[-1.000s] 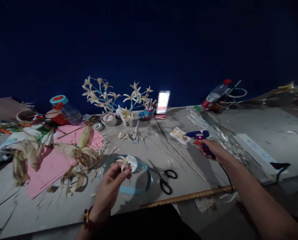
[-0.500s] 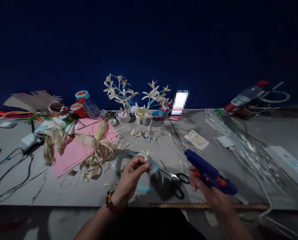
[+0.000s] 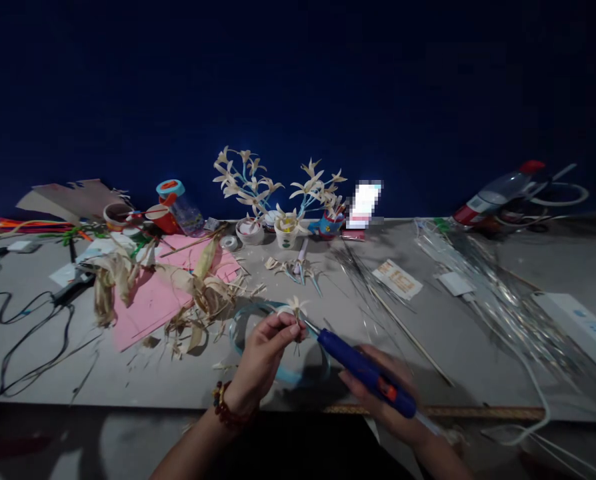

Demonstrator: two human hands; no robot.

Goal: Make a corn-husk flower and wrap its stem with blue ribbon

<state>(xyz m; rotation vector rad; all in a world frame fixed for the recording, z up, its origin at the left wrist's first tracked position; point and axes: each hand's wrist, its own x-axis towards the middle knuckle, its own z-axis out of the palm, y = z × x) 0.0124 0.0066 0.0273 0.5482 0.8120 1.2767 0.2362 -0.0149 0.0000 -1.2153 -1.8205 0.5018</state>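
Note:
My left hand (image 3: 265, 353) pinches a small cream husk flower (image 3: 295, 308) just above the grey table (image 3: 53, 367). My right hand (image 3: 385, 400) grips a blue glue gun (image 3: 365, 373) with an orange trigger. Its nozzle points left and touches the flower's base beside my left fingertips. A loop of light blue ribbon (image 3: 238, 333) lies on the table under both hands. A beaded bracelet sits on my left wrist.
Dried husk leaves (image 3: 198, 300) lie on pink paper (image 3: 148, 303) to the left. Finished flower branches (image 3: 273, 187) stand in small cups at the back. Thin sticks (image 3: 408, 333), clear plastic wrap (image 3: 498, 293), a white power strip (image 3: 578, 320) and black cables (image 3: 23, 333) spread around.
My right hand brought the glue gun from the right of the table over to the flower. The scissors are now hidden behind the gun and hand. My left hand stayed put.

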